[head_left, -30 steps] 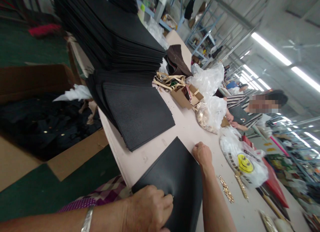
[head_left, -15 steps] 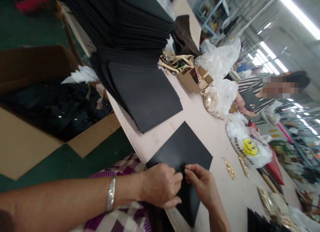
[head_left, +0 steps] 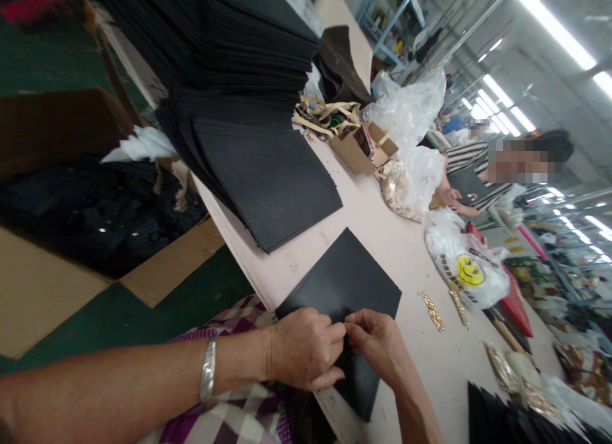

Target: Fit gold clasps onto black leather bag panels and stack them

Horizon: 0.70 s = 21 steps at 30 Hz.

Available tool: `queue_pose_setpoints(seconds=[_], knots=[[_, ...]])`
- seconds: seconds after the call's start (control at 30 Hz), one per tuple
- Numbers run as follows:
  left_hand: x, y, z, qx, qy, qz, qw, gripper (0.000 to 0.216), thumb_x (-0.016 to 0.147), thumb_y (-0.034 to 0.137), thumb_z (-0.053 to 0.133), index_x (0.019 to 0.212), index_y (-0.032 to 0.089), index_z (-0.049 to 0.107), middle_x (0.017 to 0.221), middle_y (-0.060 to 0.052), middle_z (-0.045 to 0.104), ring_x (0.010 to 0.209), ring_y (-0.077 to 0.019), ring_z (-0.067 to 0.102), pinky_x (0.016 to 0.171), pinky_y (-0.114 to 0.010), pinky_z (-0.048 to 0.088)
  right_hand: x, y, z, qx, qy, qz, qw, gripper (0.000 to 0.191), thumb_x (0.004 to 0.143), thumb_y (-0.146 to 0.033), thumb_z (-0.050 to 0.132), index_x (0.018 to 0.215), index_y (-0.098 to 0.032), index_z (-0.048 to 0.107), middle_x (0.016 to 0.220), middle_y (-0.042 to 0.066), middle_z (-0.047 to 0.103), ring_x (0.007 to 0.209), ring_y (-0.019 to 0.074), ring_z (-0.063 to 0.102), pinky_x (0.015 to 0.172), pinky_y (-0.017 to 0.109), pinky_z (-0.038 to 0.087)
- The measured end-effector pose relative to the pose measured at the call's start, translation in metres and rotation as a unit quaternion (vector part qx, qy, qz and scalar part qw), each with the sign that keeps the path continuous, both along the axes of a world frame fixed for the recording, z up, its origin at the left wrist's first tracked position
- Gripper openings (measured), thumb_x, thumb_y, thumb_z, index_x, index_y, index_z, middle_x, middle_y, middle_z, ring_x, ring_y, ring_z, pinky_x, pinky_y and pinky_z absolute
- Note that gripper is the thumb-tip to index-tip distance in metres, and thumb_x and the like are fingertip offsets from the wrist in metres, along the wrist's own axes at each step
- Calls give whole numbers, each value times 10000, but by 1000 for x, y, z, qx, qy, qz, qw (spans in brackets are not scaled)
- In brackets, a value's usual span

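Note:
A flat black leather-like panel (head_left: 356,275) lies at an angle on the pale table (head_left: 306,265), its lower edge at the table's front. Over its lower half, my left hand (head_left: 306,349) is closed, fingers curled in. My right hand (head_left: 375,339) pinches with thumb and forefinger right beside the left fingertips. Whatever sits between the fingers is too small and hidden to make out. Gold-coloured metal pieces (head_left: 433,311) lie in a short row right of the panel, with a second gold strip (head_left: 459,307) beyond them.
Tall stacks of black panels (head_left: 268,170) stand at the back left. An open carton (head_left: 157,272) of dark pieces is on the floor at left. Farther along are a small cardboard box (head_left: 356,152), plastic bags (head_left: 471,265) and a co-worker (head_left: 468,182). More black pieces (head_left: 492,412) lie lower right.
The right fingertips have come up against the left ones, closing the small gap between them. The whole view has shifted slightly; the panel stays in place on the table.

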State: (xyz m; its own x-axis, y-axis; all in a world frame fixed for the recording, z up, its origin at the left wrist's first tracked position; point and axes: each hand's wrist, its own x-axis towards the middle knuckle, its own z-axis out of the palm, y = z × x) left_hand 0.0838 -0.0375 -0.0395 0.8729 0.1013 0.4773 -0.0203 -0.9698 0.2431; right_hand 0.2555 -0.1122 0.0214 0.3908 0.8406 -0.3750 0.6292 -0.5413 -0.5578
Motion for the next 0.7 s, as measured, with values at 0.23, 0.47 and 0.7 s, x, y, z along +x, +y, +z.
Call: queue_pose_setpoints(seconds=[0.23, 0.47, 0.7], knots=[[0, 1, 2, -16, 19, -4, 1000, 358, 899, 513, 554, 937, 165, 626, 855, -27, 612, 643, -210, 575, 467, -392, 402, 11, 14, -1, -72, 96, -51, 991, 156, 709, -331, 657, 691, -180, 623, 523, -13, 609, 475, 131, 565, 470, 237, 459], [-1, 1, 3, -40, 19, -16, 999, 338, 901, 508, 564, 927, 173, 607, 841, -19, 587, 654, -210, 553, 472, -389, 390, 11, 24, 3, -123, 118, -87, 982, 119, 674, -270, 654, 659, -184, 572, 468, -37, 569, 423, 110, 539, 407, 203, 442], [-2, 3, 5, -44, 27, -7, 999, 300, 901, 477, 570, 949, 184, 606, 862, -20, 608, 669, -224, 573, 510, -397, 428, 17, 24, 3, -114, 103, -94, 984, 208, 637, -279, 736, 677, -193, 551, 474, -48, 566, 435, 124, 554, 411, 215, 452]])
